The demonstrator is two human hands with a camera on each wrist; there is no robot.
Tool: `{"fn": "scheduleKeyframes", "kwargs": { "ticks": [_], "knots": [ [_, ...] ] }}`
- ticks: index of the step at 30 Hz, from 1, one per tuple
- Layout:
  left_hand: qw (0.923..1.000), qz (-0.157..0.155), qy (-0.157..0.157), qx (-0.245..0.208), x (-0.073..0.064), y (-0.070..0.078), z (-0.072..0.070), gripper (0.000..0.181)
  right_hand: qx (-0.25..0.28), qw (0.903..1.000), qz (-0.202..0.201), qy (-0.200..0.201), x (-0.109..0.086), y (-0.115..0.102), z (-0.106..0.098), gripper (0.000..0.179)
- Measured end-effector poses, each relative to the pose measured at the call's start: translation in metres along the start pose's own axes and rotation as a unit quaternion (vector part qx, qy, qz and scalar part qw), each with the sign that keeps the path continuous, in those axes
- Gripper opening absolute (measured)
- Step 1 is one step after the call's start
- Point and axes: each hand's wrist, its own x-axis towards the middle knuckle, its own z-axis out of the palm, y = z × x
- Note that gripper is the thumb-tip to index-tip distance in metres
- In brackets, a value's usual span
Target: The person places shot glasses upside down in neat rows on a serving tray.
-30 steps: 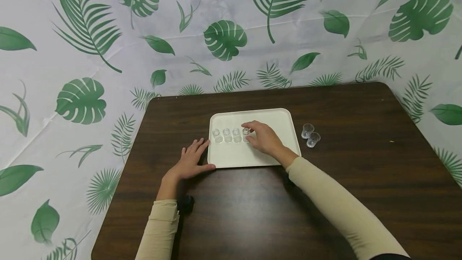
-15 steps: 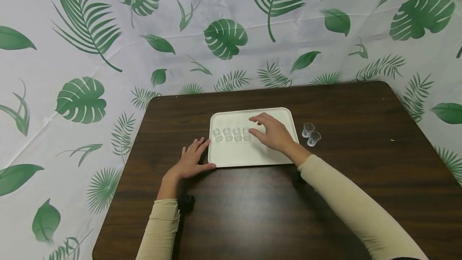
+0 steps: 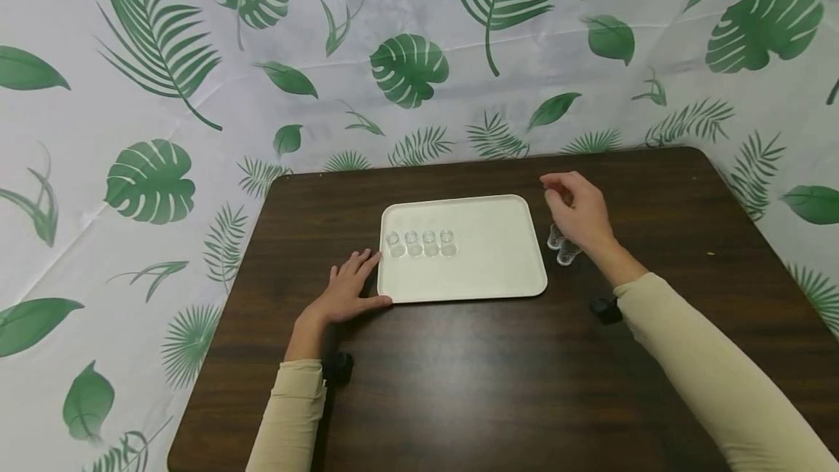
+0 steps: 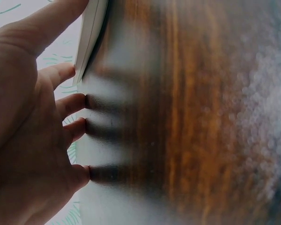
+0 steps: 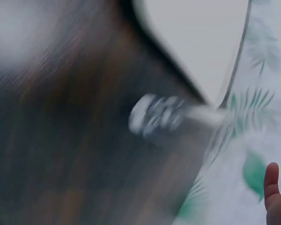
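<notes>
On the cream tray, several small clear plastic cups stand in a row in its left half. My left hand lies spread at the tray's left edge, thumb and index finger touching the rim; in the left wrist view its other fingertips press on the tabletop. Right of the tray my right hand hovers over two more clear cups, fingers loosely bent and holding nothing. It partly hides these cups from the head view. Blurred in the right wrist view, the same cups appear apart from the fingers.
A dark wood-grain table bears everything. White cloth with green leaves hangs behind its far edge and along the left side. Tan sleeves cover both forearms, with a dark device by the right wrist.
My right hand has let go of the rightmost cup in the row and moved right, off the tray, to above the two cups beside it. My left hand has stayed put.
</notes>
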Motion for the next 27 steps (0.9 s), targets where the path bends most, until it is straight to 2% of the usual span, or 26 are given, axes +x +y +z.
{"fn": "scheduleKeyframes", "kwargs": {
  "ticks": [3, 6, 8, 12, 15, 19, 22, 27],
  "knots": [
    [1.0, -0.006, -0.004, -0.001, -0.001, -0.001, 0.0, 0.095, 0.002, 0.9988, 0.048, 0.008, -0.006, 0.015, -0.013, 0.029],
    [0.9999, -0.008, -0.006, -0.004, 0.0, -0.001, 0.001, 0.095, 0.004, 0.9948, 0.101, -0.01, -0.013, 0.029, -0.026, 0.033],
    [0.9999, -0.004, -0.008, -0.006, 0.001, -0.001, 0.001, 0.095, 0.003, 0.9892, 0.14, -0.043, -0.017, 0.037, -0.035, 0.037],
    [0.9999, -0.006, -0.013, -0.007, 0.002, -0.001, 0.002, 0.095, 0.001, 0.9698, 0.192, -0.151, -0.024, 0.052, -0.049, 0.04],
    [0.9999, -0.011, -0.012, -0.006, 0.002, 0.0, 0.001, 0.095, -0.011, 0.9545, 0.192, -0.228, -0.027, 0.061, -0.054, 0.04],
    [0.9999, -0.01, -0.012, -0.005, 0.003, 0.001, -0.001, 0.095, -0.022, 0.9381, 0.184, -0.292, -0.029, 0.065, -0.056, 0.042],
    [0.9999, -0.01, -0.012, -0.004, 0.003, 0.001, -0.002, 0.095, -0.021, 0.9332, 0.179, -0.311, -0.03, 0.064, -0.052, 0.047],
    [0.9999, -0.01, -0.011, 0.0, 0.001, 0.001, -0.002, 0.096, -0.046, 0.9326, 0.164, -0.319, -0.034, 0.063, -0.045, 0.06]
  ]
}}
